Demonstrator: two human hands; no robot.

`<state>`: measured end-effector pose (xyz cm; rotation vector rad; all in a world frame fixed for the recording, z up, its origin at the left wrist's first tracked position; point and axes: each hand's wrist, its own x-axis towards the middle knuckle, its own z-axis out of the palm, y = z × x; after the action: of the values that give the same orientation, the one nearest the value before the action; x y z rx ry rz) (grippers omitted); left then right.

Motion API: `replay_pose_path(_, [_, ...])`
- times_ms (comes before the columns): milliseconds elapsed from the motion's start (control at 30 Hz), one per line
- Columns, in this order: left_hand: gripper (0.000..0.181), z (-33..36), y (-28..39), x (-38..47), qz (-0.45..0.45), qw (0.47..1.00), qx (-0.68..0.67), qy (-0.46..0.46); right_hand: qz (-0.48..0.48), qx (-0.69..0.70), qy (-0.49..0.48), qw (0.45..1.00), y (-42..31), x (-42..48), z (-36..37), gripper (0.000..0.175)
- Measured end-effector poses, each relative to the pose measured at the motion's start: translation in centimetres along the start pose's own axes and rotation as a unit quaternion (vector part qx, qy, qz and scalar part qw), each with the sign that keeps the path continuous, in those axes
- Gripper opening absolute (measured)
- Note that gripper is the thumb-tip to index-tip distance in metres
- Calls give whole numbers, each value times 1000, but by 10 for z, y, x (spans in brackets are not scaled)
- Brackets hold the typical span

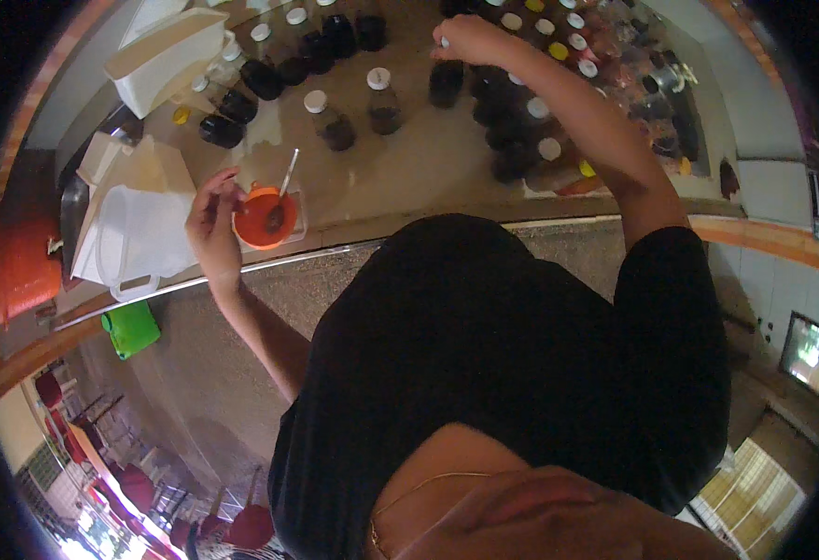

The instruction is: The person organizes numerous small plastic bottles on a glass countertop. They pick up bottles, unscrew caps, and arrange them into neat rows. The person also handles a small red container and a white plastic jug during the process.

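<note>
My right hand reaches to the far side of the counter, its fingers closed around the white-capped top of a bottle with dark contents. Near the counter's front edge, my left hand is raised beside an orange bowl, fingers apart and holding nothing. A spoon leans in that bowl, with a small dark mass at its lower end. Two white-capped bottles, partly filled with something dark, stand mid-counter.
More dark-filled bottles line the far left; many capped bottles crowd the right. A translucent plastic pitcher and a white container sit left. A yellow cap lies by the left bottles. A green jerrycan is below the counter.
</note>
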<state>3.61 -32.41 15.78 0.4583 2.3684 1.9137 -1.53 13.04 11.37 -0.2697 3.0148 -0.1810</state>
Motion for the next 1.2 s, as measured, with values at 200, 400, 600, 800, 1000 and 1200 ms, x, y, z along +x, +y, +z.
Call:
replay_pose_path(200, [38,111,-23,4,-5,976,-68,-207,-21,4,-3,1000,-43,-90,-8,34])
replay_pose_path(400, [82,250,-70,-5,191,968,38,-157,-62,78,2,995,-98,-127,-66,35])
replay_pose_path(600, [66,235,-24,-5,92,974,34,-203,-33,53,-69,996,-112,-129,-116,38])
replay_pose_path(800, [61,217,6,0,82,970,-42,-226,-182,345,77,917,-108,-122,-134,31])
replay_pose_path(1000, [57,191,27,3,65,952,-138,-264,-280,573,-44,769,-97,-120,-156,47])
replay_pose_path(1200, [56,179,53,-2,69,955,-121,-263,-258,602,143,742,-107,-112,-130,43])
